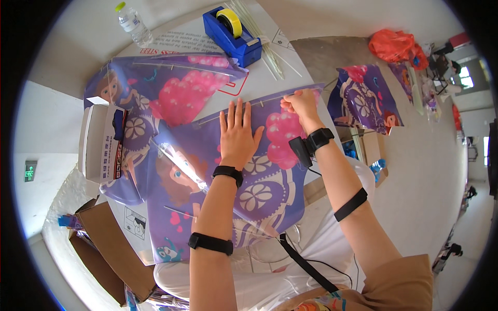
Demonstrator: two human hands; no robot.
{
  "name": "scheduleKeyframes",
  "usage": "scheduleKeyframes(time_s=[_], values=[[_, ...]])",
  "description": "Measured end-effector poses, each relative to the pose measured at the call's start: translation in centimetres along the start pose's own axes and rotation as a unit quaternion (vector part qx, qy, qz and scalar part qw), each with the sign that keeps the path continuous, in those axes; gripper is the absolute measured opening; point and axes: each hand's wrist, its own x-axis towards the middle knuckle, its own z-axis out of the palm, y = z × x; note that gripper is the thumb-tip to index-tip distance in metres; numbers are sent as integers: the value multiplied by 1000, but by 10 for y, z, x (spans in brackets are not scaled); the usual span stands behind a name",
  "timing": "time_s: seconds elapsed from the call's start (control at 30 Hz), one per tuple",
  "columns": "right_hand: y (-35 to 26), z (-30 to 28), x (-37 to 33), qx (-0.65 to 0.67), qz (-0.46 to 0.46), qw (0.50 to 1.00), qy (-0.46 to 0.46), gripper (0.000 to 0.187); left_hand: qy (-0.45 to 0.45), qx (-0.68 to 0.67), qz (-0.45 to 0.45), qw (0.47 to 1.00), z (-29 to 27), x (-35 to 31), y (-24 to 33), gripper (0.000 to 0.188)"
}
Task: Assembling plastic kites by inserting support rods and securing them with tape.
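Observation:
A purple kite sail [277, 207] of thin printed plastic lies spread before me, with a cartoon figure and pink balloon shapes on it. My left hand [238, 132] rests flat on it, fingers stretched out just below its upper edge. At the upper right corner, my right hand [301, 106] is closed, fingers curled beside a thin rod along that edge. Whatever those fingers grip is hidden. A second purple kite sail [140, 96] of the same print lies partly underneath, to the left. Black straps are round both my forearms.
A blue tape dispenser [233, 39] with yellow tape stands at the far side, beside thin pale rods [270, 57]. A water bottle [134, 25] lies farther left. An open white box [101, 140] and a cardboard box [111, 249] are left. Another printed sheet [363, 98] hangs right.

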Motion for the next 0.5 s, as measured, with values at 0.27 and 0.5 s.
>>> scheduleKeyframes(time_s=[0.27, 0.5], values=[[-4, 0, 7, -40, 0, 999, -7, 22, 2, -6, 2, 1000, 1, -2, -1, 66], [-20, -3, 23, -112, 83, 989, -42, 18, 8, 12, 7, 1000, 3, 0, -1, 67]])
